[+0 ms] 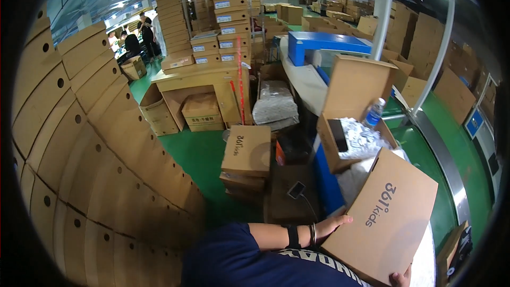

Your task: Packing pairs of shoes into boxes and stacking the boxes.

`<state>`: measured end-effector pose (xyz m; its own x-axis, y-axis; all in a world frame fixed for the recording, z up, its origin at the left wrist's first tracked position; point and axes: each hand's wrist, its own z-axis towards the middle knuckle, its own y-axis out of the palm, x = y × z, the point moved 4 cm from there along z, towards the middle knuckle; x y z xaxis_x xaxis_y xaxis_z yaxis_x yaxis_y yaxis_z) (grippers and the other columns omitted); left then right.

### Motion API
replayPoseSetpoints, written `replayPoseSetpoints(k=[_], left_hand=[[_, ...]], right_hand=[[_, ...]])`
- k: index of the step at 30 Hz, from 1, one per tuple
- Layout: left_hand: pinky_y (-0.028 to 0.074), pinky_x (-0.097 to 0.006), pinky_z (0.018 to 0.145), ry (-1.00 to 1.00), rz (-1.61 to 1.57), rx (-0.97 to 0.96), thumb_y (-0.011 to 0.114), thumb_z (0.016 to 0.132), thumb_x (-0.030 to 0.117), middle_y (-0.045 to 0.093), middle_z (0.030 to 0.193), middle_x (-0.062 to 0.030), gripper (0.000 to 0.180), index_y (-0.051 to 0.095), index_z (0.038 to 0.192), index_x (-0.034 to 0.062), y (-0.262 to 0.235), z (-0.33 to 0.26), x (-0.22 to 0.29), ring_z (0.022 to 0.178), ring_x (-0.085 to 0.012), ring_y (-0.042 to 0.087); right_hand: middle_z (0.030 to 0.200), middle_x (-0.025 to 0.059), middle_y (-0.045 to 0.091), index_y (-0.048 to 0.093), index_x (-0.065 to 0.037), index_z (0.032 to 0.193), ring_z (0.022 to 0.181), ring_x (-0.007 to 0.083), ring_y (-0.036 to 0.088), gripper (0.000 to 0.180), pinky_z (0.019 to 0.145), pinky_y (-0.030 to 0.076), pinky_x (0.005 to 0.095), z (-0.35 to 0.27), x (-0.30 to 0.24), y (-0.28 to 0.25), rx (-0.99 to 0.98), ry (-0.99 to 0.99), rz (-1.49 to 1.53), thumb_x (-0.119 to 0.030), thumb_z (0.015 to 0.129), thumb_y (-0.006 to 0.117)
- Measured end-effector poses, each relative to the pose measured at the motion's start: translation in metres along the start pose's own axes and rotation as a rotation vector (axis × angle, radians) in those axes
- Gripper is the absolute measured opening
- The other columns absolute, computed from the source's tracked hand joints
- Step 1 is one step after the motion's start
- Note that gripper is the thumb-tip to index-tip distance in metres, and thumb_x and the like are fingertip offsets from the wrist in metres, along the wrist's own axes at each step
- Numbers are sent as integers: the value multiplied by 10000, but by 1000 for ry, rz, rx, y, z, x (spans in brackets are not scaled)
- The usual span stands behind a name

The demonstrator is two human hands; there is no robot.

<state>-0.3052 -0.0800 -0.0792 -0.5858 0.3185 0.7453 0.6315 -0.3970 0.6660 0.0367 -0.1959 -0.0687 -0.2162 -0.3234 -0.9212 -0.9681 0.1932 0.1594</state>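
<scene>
Cardboard spans the grip: one closed box, printed face up, two bare hands on it. The left hand clasps its left edge, thumb over the top; the right hand, partly cut off by the lower rim, grips the lower-right edge. So the box sits between the two, most of its length reaching up and away beyond the fingers. One black band circles the left forearm, with bangles nearer the hand. Just past the held box stands one open box, lid raised, and in it count one bottle, one dark flat item and a heap of crumpled silvery wrapping. Over to the left, one phone trails one cable, and beside it at least two boxes make a low stack. Far left rises a wall of boxes, too many to count surely.
</scene>
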Motion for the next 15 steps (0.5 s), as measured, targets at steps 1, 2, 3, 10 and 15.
replayPoseSetpoints(k=[1,2,3,10,15], left_hand=[[265,-349,1007,29,30,-1,500,813,333,276,1350,-111,740,92,1372,70,-11,-15,12,1242,-202,287],[267,-346,1004,41,48,16,522,795,332,277,1347,-118,769,94,1373,59,-22,-28,26,1238,-204,288],[267,-346,1004,51,53,22,522,795,332,277,1347,-118,769,94,1373,59,-32,-43,42,1238,-204,288],[292,-341,981,353,241,202,565,754,345,300,1323,-132,800,143,1349,17,-78,-162,154,1204,-203,326],[350,-335,939,469,76,254,560,762,319,354,1287,-137,774,152,1344,13,-106,-223,186,1161,-212,392]], right_hand=[[1135,158,507,267,-51,1321,1021,201,517,540,614,439,219,9,37,-26,-142,-62,94,-76,835,500],[1135,158,507,267,-51,1321,1021,201,517,540,614,439,219,0,37,6,-151,-66,93,-76,835,500],[1148,158,492,276,-55,1318,1018,208,516,533,624,450,240,-12,31,43,-216,-236,-168,-64,835,498],[1103,147,536,458,-42,1182,923,190,572,379,640,491,230,-32,8,224,-265,-368,-41,-77,815,545],[1284,156,356,237,-30,1317,1159,298,385,705,968,311,413,2,-18,349,-615,-492,342,-530,833,347]])
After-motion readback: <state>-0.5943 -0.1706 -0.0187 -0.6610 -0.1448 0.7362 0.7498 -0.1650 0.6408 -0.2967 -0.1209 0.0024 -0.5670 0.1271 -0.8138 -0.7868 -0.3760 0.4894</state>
